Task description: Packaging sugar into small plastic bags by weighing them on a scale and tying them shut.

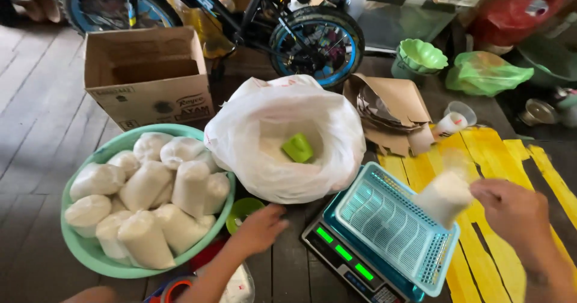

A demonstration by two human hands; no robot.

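My right hand (515,213) holds a small clear bag of white grain (443,196) just above the right end of a teal plastic basket (384,231) that sits on a digital scale (342,256). My left hand (259,228) rests low on the wooden floor beside a small green bowl (242,210), fingers loosely curled, nothing in it. Behind stands a large white sack (282,137) of white grain with a green scoop (298,148) inside. At the left a green basin (90,252) is heaped with several filled bags (147,186).
An open cardboard box (147,74) and a small bicycle (315,41) stand behind. Torn brown cardboard (393,107), plastic cups (454,119), a green bucket (421,59) and a green plastic bag (487,71) lie at the back right. A yellow mat (487,153) covers the right floor.
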